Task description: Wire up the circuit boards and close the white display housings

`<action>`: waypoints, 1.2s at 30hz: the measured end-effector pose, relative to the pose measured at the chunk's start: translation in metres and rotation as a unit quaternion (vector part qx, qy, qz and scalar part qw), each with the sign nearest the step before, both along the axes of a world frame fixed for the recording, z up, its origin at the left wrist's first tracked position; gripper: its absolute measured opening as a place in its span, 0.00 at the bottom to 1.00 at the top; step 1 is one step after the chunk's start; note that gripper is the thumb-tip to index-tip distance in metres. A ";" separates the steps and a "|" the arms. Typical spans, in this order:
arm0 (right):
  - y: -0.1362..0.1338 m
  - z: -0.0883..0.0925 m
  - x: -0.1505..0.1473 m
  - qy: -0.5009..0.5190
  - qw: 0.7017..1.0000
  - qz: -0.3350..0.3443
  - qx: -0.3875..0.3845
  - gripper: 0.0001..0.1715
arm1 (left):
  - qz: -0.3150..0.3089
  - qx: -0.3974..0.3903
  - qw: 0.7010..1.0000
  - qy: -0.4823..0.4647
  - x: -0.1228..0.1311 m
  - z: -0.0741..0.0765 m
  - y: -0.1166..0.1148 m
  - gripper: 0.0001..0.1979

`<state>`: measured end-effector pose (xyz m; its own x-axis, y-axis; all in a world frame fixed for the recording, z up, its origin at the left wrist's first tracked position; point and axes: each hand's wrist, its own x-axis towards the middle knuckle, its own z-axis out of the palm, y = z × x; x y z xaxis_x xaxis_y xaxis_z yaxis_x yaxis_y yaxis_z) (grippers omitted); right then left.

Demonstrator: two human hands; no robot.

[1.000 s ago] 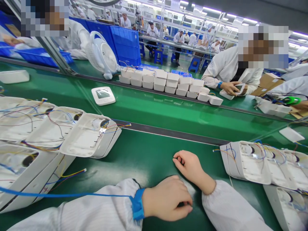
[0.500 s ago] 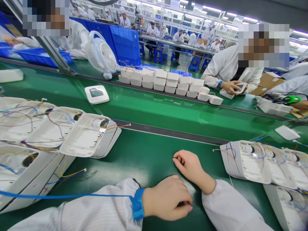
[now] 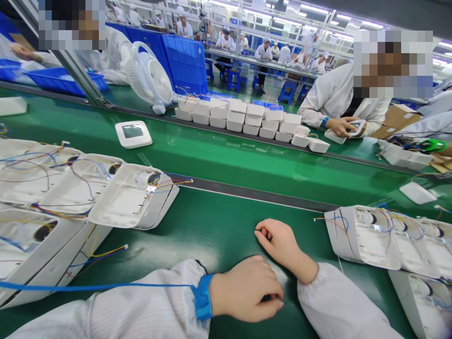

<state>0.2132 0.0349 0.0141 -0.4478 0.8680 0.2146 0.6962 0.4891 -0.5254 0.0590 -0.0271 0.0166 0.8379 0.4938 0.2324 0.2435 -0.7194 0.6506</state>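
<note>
My left hand (image 3: 247, 289) rests on the green table, back of the hand up, its fingers curled loosely inward with nothing visible in them. A blue wrist strap (image 3: 202, 297) circles that wrist, its cord running off to the left. Just beyond it my right hand (image 3: 277, 238) lies curled in a loose fist, also with nothing showing in it. The two hands are close but apart. Nearest on the left is an open white plastic housing (image 3: 122, 200) with coloured wires. To the right stands another white housing (image 3: 376, 240), a wire connector poking out toward my right hand.
Stacked housings continue at both sides. Beyond the black edge strip runs a green conveyor belt (image 3: 226, 157), carrying a white panel with a screen (image 3: 134, 135) and a plain white cover (image 3: 418, 193). Across it are a row of white boxes (image 3: 236, 120), a fan (image 3: 153, 77) and a co-worker (image 3: 328, 99).
The panel with the screen and the white covers on the belt have shifted left. My hands have stayed in place; the view has tilted very slightly.
</note>
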 end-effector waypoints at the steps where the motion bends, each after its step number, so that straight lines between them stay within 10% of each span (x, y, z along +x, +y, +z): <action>1: 0.000 0.000 0.000 0.000 1.000 0.000 -0.001 0.03 | 0.000 0.000 1.000 -0.001 0.000 0.000 0.000 0.04; 36: 0.024 -0.009 0.008 0.278 0.946 -0.110 -0.126 0.13 | 0.080 -0.048 0.995 0.039 0.008 0.005 0.001 0.07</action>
